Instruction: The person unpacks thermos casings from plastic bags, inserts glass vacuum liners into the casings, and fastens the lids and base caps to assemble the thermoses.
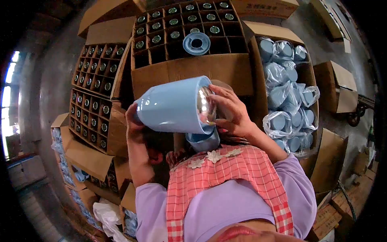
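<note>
A light blue plastic flask casing lies tilted on its side between my two hands, its wide mouth facing right. My left hand is closed around the narrower left end. At the mouth, my right hand has its fingers on a shiny silver glass liner, which sits partly inside the casing. Below the casing, near my lap, is another blue cup-like part. A blue ring-shaped part with a hole in its middle rests on the dividers of the carton ahead.
Straight ahead stands a divided carton holding several silver-topped liners. Stacked cartons of similar liners are at left. On the right, a carton holds several plastic-bagged blue parts. White plastic sheeting lies at lower left.
</note>
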The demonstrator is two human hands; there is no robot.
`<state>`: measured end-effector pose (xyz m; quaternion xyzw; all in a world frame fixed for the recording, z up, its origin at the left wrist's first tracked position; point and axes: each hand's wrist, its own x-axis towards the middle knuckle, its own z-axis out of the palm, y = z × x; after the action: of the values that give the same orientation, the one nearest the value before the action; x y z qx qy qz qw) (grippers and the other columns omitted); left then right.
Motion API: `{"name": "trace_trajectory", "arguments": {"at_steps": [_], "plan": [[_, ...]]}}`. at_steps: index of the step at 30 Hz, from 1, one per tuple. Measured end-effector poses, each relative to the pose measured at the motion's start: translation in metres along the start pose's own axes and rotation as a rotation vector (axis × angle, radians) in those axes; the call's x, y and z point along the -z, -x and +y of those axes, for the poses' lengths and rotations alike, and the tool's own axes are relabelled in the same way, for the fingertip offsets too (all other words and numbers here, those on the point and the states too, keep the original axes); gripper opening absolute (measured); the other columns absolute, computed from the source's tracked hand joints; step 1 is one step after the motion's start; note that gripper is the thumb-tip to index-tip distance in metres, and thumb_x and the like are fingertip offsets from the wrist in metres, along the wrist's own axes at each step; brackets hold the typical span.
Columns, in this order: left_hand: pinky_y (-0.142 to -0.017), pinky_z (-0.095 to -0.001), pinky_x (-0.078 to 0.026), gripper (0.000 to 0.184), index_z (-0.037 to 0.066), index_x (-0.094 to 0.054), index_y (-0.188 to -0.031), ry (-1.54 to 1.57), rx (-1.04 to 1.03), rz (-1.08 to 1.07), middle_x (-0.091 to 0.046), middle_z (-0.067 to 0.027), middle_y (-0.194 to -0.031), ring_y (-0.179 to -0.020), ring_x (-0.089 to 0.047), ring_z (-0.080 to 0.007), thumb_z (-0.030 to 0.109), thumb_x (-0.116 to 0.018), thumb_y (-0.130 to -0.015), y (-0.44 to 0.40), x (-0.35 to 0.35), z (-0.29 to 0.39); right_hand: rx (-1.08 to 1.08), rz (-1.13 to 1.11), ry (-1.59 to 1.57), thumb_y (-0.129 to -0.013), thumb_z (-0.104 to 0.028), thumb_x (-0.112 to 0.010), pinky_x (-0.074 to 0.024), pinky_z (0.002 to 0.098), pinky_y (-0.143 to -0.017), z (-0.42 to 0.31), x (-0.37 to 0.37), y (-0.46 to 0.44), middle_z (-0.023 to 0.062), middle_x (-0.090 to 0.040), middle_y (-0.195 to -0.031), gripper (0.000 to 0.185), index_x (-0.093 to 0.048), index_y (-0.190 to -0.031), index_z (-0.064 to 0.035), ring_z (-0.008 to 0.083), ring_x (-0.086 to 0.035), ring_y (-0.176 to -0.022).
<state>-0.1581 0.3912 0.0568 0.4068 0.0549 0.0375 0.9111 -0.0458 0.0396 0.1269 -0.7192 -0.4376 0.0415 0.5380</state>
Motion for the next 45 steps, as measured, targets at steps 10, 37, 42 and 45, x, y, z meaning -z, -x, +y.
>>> {"name": "trace_trajectory", "arguments": {"at_steps": [10, 37, 42, 45], "plan": [[-0.090, -0.0340, -0.042, 0.065, 0.001, -0.050, -0.123, -0.250, -0.068, 0.249, -0.057, -0.0139, -0.113, -0.100, -0.056, -0.0239, 0.030, -0.066, -0.067, -0.025, -0.089, 0.016, -0.298, 0.308, -0.520, -0.069, -0.033, -0.073, -0.0352, 0.0370, -0.098, 0.018, -0.001, 0.006, 0.0149, -0.043, -0.132, 0.077, -0.039, -0.130, -0.0017, 0.0264, -0.043, -0.120], [-0.087, -0.0385, -0.044, 0.084, 0.001, -0.049, -0.121, -1.154, -0.664, -0.303, -0.051, -0.0163, -0.119, -0.109, -0.052, -0.0307, 0.045, -0.078, -0.056, -0.037, -0.182, 0.028, -0.567, 0.012, -0.786, -0.087, -0.030, -0.054, -0.0432, 0.0375, -0.092, 0.078, 0.043, -0.008, 0.0121, -0.054, -0.120, 0.046, -0.048, -0.123, -0.0021, 0.0219, -0.053, -0.106], [-0.093, -0.0321, -0.041, 0.054, 0.000, -0.053, -0.118, -0.592, -0.221, -0.012, -0.050, -0.0159, -0.126, -0.115, -0.049, -0.0218, 0.021, -0.070, -0.072, -0.038, -0.134, 0.016, -0.498, -0.158, -0.569, -0.087, -0.031, -0.055, -0.0451, 0.0356, -0.088, 0.109, 0.047, -0.040, 0.0114, -0.057, -0.115, 0.045, -0.051, -0.120, -0.0004, 0.0189, -0.055, -0.100], [-0.086, -0.0289, -0.045, 0.033, 0.000, -0.057, -0.109, -0.471, -0.146, 0.230, -0.058, -0.0130, -0.111, -0.102, -0.055, -0.0171, 0.001, -0.058, -0.076, -0.054, -0.102, 0.001, -0.433, -0.170, -0.477, -0.086, -0.031, -0.056, -0.0463, 0.0337, -0.083, 0.114, 0.039, -0.070, 0.0109, -0.059, -0.109, 0.043, -0.054, -0.114, 0.0010, 0.0163, -0.056, -0.094]]}}
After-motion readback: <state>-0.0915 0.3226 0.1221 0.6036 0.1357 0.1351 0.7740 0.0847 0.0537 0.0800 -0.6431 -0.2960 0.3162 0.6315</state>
